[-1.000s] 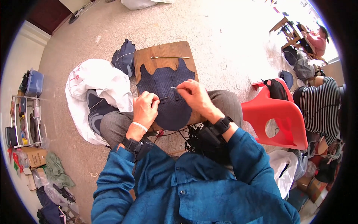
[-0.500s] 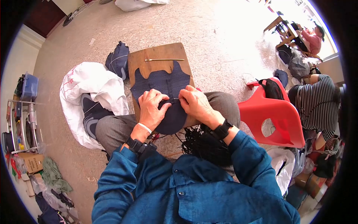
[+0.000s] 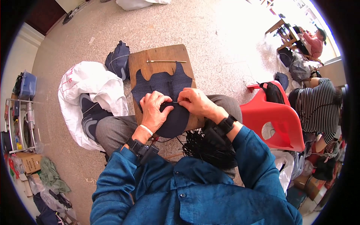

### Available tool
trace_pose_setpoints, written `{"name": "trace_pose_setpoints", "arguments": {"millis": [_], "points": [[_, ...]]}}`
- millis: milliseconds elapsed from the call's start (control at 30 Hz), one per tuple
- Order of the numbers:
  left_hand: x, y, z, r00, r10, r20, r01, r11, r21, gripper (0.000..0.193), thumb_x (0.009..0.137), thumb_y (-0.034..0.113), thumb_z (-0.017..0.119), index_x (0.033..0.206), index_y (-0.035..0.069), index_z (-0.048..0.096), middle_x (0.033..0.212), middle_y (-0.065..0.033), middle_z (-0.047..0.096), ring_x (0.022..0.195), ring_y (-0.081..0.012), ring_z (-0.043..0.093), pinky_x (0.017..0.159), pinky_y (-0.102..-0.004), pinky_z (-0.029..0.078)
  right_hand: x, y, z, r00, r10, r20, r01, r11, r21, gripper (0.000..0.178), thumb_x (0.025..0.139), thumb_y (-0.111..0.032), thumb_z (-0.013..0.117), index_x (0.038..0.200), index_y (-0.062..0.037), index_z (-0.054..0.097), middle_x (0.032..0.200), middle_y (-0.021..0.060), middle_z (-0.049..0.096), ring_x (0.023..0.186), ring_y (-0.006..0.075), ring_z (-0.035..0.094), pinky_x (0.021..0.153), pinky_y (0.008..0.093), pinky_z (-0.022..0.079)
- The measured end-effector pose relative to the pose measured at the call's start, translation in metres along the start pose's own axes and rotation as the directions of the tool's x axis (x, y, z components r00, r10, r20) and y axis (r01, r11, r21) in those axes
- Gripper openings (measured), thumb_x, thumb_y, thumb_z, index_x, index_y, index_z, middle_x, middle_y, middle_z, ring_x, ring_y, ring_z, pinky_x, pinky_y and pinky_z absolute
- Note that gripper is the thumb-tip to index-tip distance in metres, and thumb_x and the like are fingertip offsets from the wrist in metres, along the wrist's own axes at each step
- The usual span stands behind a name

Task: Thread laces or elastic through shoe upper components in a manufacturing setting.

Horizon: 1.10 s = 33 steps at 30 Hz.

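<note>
A dark navy fabric shoe upper [image 3: 161, 83] lies spread on a wooden stool top [image 3: 157, 53] between my knees. Thumb and fingers of my left hand [image 3: 154, 108] are closed on the upper near its middle. My right hand [image 3: 195, 102] pinches at the same spot, close to the left fingertips. A small, thin, greyish piece shows between the two hands, too small to name. Above the upper, a long needle-like tool [image 3: 167, 61] rests on the wood. A bundle of black laces [image 3: 198, 146] hangs at my lap below the stool's near edge.
Left of the stool, a white sack [image 3: 90, 75] holds dark uppers, and a tied stack of uppers [image 3: 118, 60] stands beside it. A red plastic chair [image 3: 277, 120] with a black bag is at right. Two other people sit farther right. A shelf rack [image 3: 22, 125] stands far left.
My right hand has moved slightly down, its fingertips nearer my left ones. The left hand stays at about the same place on the upper. The view has shifted a little.
</note>
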<state>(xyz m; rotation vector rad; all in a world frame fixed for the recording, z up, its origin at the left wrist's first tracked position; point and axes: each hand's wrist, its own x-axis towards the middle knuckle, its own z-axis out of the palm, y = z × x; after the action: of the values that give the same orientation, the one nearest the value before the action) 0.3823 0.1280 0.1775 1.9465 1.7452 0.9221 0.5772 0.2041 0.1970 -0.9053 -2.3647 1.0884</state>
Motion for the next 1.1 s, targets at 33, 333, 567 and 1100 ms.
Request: {"name": "trace_pose_setpoints", "arguments": {"millis": [33,333,567,1100], "points": [[0.0,0.0,0.0,1.0,-0.003,0.005,0.003,1.0,-0.003,0.026,0.068,0.019,0.081,0.09,0.018,0.069,0.093,0.0023,0.056,0.096,-0.0208,0.051,0.093,-0.0392,0.032,0.0,-0.001,0.001,1.0,0.0,-0.001,0.0,1.0,-0.002,0.003,0.08,-0.002,0.064,0.081,-0.0006,0.061,0.081,0.0143,0.06,0.077,0.0352,0.062,0.067,0.0408,0.05],[-0.002,0.006,0.002,0.999,0.024,-0.03,-0.022,0.998,0.052,0.026,0.068,0.022,0.081,0.093,0.022,0.074,0.09,0.0024,0.053,0.094,-0.0195,0.05,0.091,-0.0377,0.032,0.002,0.003,0.0,1.0,0.007,-0.008,-0.008,0.999,-0.052,0.004,0.078,-0.003,0.065,0.079,0.0002,0.063,0.075,0.0152,0.062,0.072,0.033,0.063,0.066,0.0385,0.051],[-0.001,0.006,0.003,1.0,-0.002,0.004,0.002,0.999,0.033,0.025,0.068,0.024,0.08,0.092,0.022,0.074,0.089,0.0028,0.052,0.094,-0.0188,0.05,0.092,-0.0379,0.03,0.017,0.007,-0.005,0.988,0.0,0.155,0.018,0.994,-0.111,0.007,0.078,-0.006,0.063,0.079,0.001,0.063,0.075,0.0173,0.065,0.073,0.0336,0.065,0.066,0.039,0.051],[0.0,0.003,-0.002,0.999,-0.002,0.052,0.003,1.0,-0.014,0.029,0.066,0.017,0.081,0.093,0.017,0.068,0.095,0.0026,0.058,0.099,-0.0208,0.051,0.096,-0.04,0.031,-0.008,0.003,0.0,0.982,0.18,0.051,-0.184,0.978,0.099,0.009,0.081,-0.007,0.066,0.084,0.0011,0.067,0.071,0.0108,0.066,0.066,0.0158,0.063,0.063,0.0314,0.05]]}}
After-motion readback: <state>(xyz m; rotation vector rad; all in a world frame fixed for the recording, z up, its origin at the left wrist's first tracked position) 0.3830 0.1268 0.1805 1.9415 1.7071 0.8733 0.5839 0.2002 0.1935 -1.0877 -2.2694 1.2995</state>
